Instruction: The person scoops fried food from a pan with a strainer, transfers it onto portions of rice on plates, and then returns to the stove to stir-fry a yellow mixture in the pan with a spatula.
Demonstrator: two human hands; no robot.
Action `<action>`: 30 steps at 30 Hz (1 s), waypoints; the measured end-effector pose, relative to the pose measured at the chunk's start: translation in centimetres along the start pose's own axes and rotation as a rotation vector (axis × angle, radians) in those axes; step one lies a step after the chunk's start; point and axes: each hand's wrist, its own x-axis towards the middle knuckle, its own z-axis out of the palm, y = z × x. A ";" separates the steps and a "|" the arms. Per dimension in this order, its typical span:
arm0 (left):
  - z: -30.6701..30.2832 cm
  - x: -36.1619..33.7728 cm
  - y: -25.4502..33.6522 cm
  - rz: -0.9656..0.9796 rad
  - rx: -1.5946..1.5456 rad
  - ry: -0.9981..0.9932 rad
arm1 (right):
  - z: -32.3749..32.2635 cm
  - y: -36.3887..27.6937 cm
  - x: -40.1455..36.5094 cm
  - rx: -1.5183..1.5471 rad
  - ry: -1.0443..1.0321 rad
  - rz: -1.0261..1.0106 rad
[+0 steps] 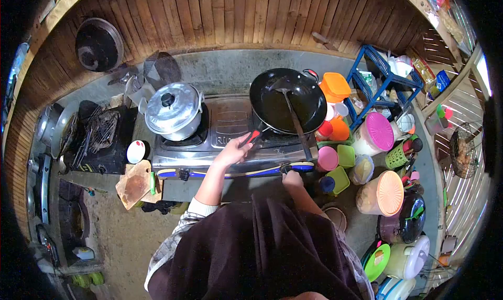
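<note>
A black wok point(272, 111) sits on the right burner of a two-burner gas stove point(230, 158), with a dark liquid in its bottom. My left hand point(233, 152) is closed around the wok's red and black handle point(253, 136). Down at the stove's front, my right hand point(292, 179) has its fingers on the right control knob point(286, 169). A long-handled spatula point(294, 119) lies in the wok, its handle resting over the near rim. On the left burner stands a lidded aluminium pot point(173, 114).
Left of the stove are a cutting board point(134, 184) with a green-handled knife point(153, 183), a small white bowl point(136, 151) and a black grill stove point(102, 142). Plastic containers, including a pink-lidded tub point(378, 132) and an orange-lidded jar point(387, 192), crowd the right side near a blue rack point(377, 79).
</note>
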 end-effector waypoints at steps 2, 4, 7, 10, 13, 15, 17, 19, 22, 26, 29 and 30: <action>0.0 -0.2 0.1 0.026 0.090 0.026 | 1.4 1.0 0.4 0.130 0.137 -0.004; 0.2 -0.4 0.1 0.017 0.077 0.031 | 2.6 2.0 0.7 0.106 0.202 -0.078; 0.4 -0.5 0.2 0.009 0.072 0.038 | 3.6 2.6 1.3 0.091 0.295 -0.167; 0.2 -0.2 -0.7 0.020 0.048 0.022 | 4.0 2.8 1.4 0.126 0.319 -0.173; 0.0 0.3 -1.8 0.035 -0.005 -0.001 | 4.1 2.5 1.0 0.168 0.333 -0.148; -0.1 0.3 -1.8 0.038 -0.023 -0.010 | 4.0 2.3 0.6 0.188 0.350 -0.130; 0.1 -0.4 -0.4 -0.005 0.045 0.016 | 4.0 2.3 0.2 0.223 0.327 -0.116; 0.1 -0.6 0.0 -0.003 0.070 0.010 | 5.0 2.8 0.7 0.204 0.364 -0.155; 0.1 -0.9 0.3 0.012 0.116 0.011 | 4.8 3.2 0.2 0.216 0.358 -0.155; 0.0 -0.9 -0.1 -0.002 0.128 0.022 | 4.7 3.8 -0.2 0.282 0.305 -0.156; 0.1 -1.7 1.0 -0.037 0.112 0.027 | 4.7 3.9 -0.8 0.340 0.269 -0.140; 0.1 -1.7 1.0 -0.038 0.112 0.026 | 4.8 3.9 -1.0 0.340 0.269 -0.139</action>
